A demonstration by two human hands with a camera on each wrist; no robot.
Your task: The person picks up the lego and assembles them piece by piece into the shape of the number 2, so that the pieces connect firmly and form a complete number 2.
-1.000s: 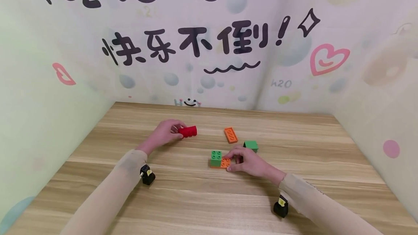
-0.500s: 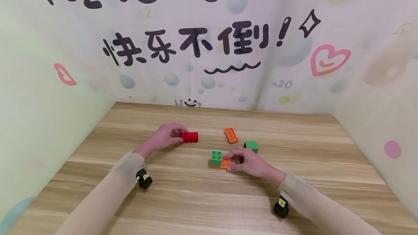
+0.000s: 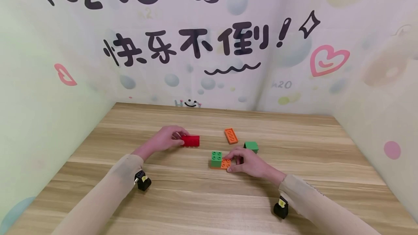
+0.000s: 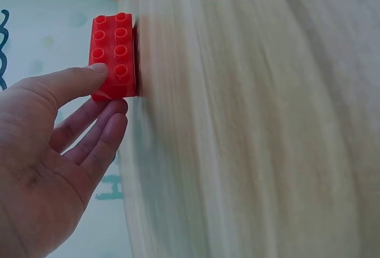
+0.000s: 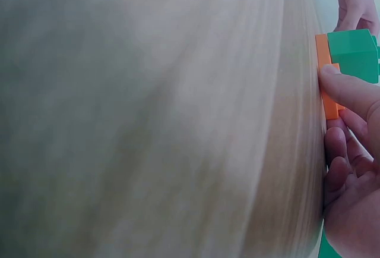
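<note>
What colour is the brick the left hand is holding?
Red; the red brick shows best in the left wrist view.

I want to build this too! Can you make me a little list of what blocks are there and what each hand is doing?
left hand: pinches the red brick, which sits on the table
right hand: holds the orange plate
green brick: stuck on the left end of that orange plate
loose orange plate: lies alone, farther back
loose green brick: just behind the right hand
wrist cameras: one small black box under each sleeve
</note>
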